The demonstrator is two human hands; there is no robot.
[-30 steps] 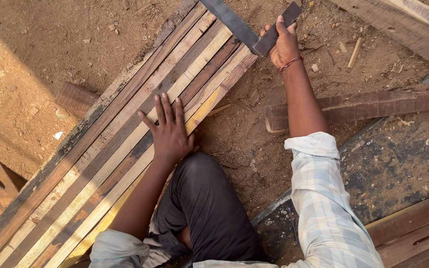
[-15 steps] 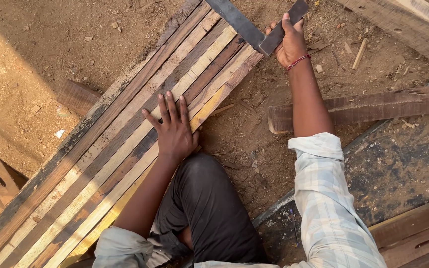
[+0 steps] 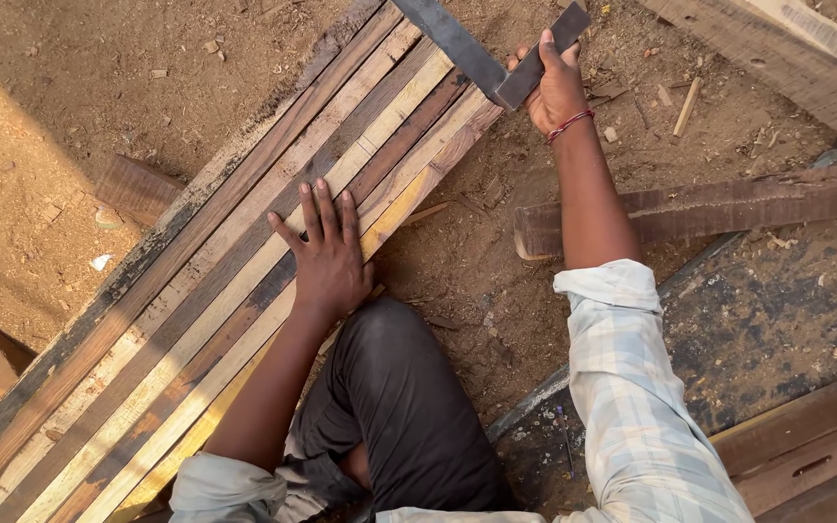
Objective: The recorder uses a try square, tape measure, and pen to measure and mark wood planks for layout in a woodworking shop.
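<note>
While the person's dark-trousered knee (image 3: 394,387) fills the near middle of the view, the left hand (image 3: 326,254) lies flat, fingers spread apart, on a row of long wooden strips (image 3: 196,320) laid side by side on the dirt floor (image 3: 60,87). The palm presses on the strips close to their right-hand edge, closing on nothing. These strips run from the near left corner of the view up toward the far middle, pale and dark ones alternating, edges touching. They look stiff and fairly light, rough-sawn rather than slippery, so a flat palm should be enough to keep them from sliding apart; each would be best lifted near its middle so it does not sag or swing.

Farther out, the right hand (image 3: 554,89) is wrapped shut around the thick dark stock of a try square (image 3: 496,60), whose flat metal blade reaches across the far ends of the strips. The square looks rigid and moderately heavy, and the stock is the sound place to hold it, since the blade is thin-edged. A red thread bracelet (image 3: 568,123) circles that wrist.

To the right of the forearm a dark plank (image 3: 728,203) lies on the floor, apart from the strips. Wood chips (image 3: 687,105) and sawdust scatter the far ground, and a broad pale board (image 3: 777,58) crosses the far right corner.
</note>
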